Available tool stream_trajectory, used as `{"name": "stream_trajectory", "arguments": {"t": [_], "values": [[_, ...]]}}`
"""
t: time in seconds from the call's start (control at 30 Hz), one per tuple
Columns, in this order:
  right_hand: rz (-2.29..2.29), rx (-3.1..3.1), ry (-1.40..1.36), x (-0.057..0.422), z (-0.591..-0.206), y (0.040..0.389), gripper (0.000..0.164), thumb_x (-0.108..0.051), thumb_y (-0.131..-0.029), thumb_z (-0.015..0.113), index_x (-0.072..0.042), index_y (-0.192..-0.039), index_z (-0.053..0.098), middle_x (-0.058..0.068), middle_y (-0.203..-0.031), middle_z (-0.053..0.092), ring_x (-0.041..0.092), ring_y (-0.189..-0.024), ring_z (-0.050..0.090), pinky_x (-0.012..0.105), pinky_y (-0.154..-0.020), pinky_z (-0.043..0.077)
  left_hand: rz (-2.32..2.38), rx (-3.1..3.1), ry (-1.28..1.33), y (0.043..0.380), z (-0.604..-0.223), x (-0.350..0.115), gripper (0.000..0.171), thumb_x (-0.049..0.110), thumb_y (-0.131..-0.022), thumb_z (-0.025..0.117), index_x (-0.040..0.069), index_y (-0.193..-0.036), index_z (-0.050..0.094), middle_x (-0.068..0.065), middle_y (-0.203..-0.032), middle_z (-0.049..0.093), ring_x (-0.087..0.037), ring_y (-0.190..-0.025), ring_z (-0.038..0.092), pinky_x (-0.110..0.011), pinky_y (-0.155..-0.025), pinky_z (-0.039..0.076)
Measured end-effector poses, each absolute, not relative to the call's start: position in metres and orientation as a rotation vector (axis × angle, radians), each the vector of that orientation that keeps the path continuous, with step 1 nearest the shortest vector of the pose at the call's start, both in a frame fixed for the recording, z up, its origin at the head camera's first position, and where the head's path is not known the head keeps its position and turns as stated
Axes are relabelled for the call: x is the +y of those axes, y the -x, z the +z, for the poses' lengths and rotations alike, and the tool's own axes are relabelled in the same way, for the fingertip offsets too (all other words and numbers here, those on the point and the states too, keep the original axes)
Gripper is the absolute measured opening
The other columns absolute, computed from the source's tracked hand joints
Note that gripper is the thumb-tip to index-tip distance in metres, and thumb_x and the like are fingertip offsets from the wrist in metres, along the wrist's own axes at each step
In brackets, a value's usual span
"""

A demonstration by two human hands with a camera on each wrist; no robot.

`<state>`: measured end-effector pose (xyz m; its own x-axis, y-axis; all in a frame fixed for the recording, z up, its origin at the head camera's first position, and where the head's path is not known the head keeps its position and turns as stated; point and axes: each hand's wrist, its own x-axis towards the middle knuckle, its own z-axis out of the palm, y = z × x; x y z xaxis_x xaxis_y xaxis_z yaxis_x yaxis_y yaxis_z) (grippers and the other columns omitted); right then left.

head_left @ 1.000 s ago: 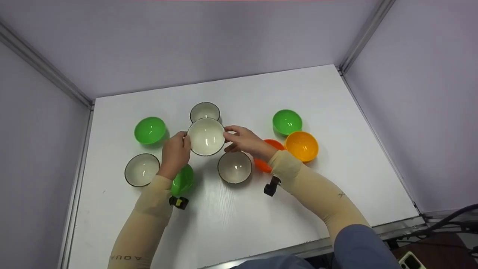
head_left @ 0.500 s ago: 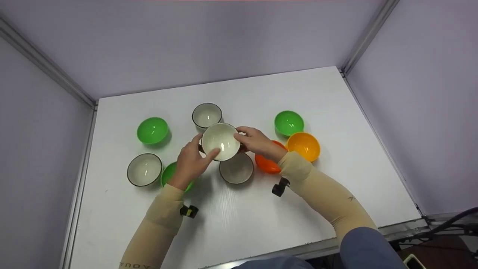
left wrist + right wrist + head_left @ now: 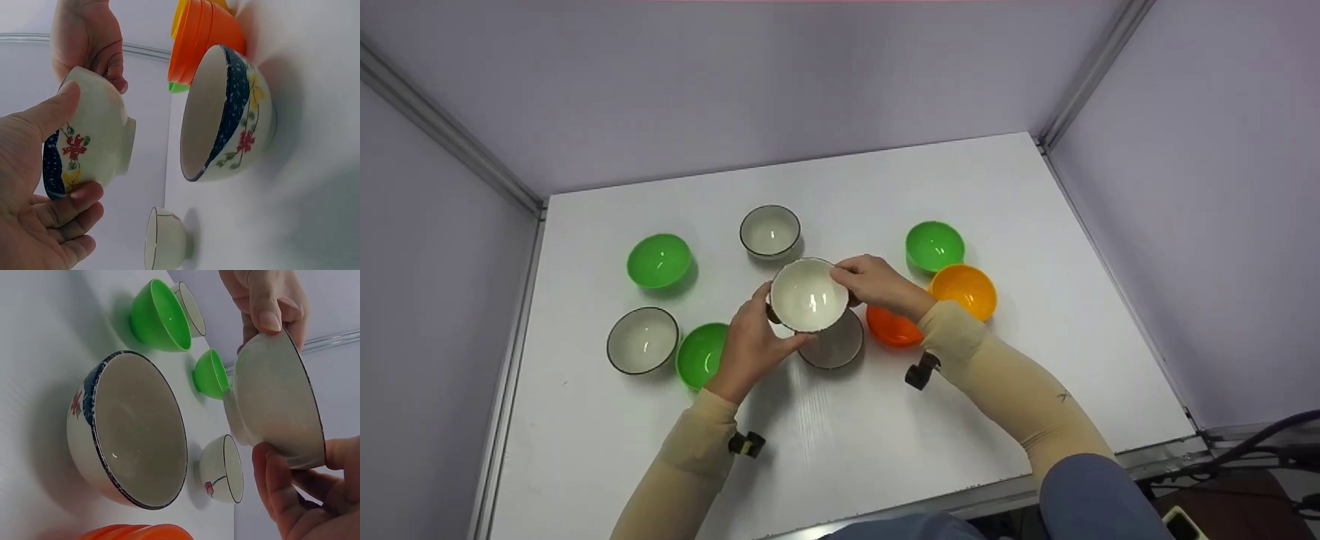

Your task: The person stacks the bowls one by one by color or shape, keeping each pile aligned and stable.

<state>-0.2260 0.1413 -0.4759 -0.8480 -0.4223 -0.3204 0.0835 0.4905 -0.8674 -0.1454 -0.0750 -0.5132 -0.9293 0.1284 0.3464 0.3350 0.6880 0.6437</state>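
Note:
Both hands hold a white ceramic bowl (image 3: 808, 294) with a dark rim, raised above the table and facing upward in the head view. My left hand (image 3: 751, 345) grips its left side, thumb near the front rim; in the left wrist view its fingers curl against the blue band and flowers of the bowl (image 3: 93, 135). On the right side, my right hand (image 3: 885, 285) pinches the rim with the thumb on top and fingers underneath. Beneath it stands a similar white bowl (image 3: 834, 346), partly hidden, with a blue flowered band (image 3: 233, 118) seen in the left wrist view.
Green bowls stand at back left (image 3: 660, 261), beside my left wrist (image 3: 701, 356) and at right (image 3: 934, 246). White bowls sit at left (image 3: 643, 341) and at the back (image 3: 769, 231). An orange-yellow bowl (image 3: 966, 291) and a red-orange bowl (image 3: 891, 327), partly under my right forearm, are at right.
The held bowl has moved right and nearer, away from the back white bowl and over the front one. My left hand has shifted its grip, its thumb now at the near rim.

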Motion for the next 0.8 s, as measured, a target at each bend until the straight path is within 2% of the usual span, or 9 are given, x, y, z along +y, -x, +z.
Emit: {"name": "stream_trajectory", "arguments": {"t": [0.1,0.2,0.37,0.5,0.67,0.8], "values": [[-1.238,2.311,0.319,0.142,-0.476,0.227,0.031,-0.034,-0.094,0.047,-0.014,-0.113,0.062,0.007,-0.085,0.061,0.025,-0.073,0.060,0.042,-0.071,0.052,-1.063,-2.623,0.351,0.140,-0.517,-0.073,0.098,0.051,-0.054,0.082,0.000,-0.128,0.042,-0.004,-0.083,0.056,-0.019,-0.074,0.053,-0.029,-0.060,0.043],[-1.141,2.374,0.378,0.143,-0.478,0.227,0.032,-0.032,-0.095,0.046,-0.015,-0.118,0.059,0.006,-0.087,0.061,0.030,-0.075,0.061,0.038,-0.067,0.053,-1.036,-2.620,0.330,0.136,-0.524,-0.070,0.099,0.053,-0.053,0.082,0.002,-0.128,0.043,-0.002,-0.082,0.056,-0.018,-0.074,0.052,-0.030,-0.060,0.042],[-0.990,2.459,0.462,0.144,-0.483,0.228,0.031,-0.030,-0.095,0.047,-0.013,-0.115,0.062,0.004,-0.098,0.062,0.020,-0.077,0.061,0.026,-0.063,0.052,-1.062,-2.586,0.304,0.132,-0.539,-0.065,0.098,0.049,-0.050,0.085,0.001,-0.126,0.045,-0.006,-0.097,0.056,-0.019,-0.088,0.052,-0.032,-0.074,0.044],[-0.852,2.546,0.516,0.145,-0.491,0.229,0.029,-0.029,-0.094,0.048,-0.013,-0.113,0.064,0.001,-0.104,0.062,0.013,-0.083,0.057,0.025,-0.070,0.050,-1.076,-2.571,0.286,0.129,-0.550,-0.059,0.100,0.051,-0.048,0.085,0.000,-0.124,0.046,-0.009,-0.106,0.053,-0.021,-0.097,0.049,-0.034,-0.083,0.043],[-0.719,2.632,0.570,0.144,-0.501,0.228,0.028,-0.026,-0.093,0.049,-0.012,-0.110,0.067,0.000,-0.103,0.064,0.015,-0.092,0.055,0.029,-0.083,0.044,-1.112,-2.567,0.258,0.126,-0.564,-0.053,0.100,0.055,-0.048,0.083,0.001,-0.124,0.046,-0.008,-0.109,0.051,-0.020,-0.102,0.048,-0.035,-0.086,0.043],[-0.672,2.668,0.577,0.142,-0.507,0.227,0.026,-0.024,-0.093,0.050,-0.011,-0.108,0.068,0.002,-0.104,0.065,0.016,-0.096,0.056,0.030,-0.088,0.043,-1.131,-2.589,0.228,0.124,-0.573,-0.050,0.099,0.056,-0.049,0.082,0.002,-0.124,0.046,-0.007,-0.113,0.049,-0.019,-0.106,0.046,-0.034,-0.090,0.041]]}}
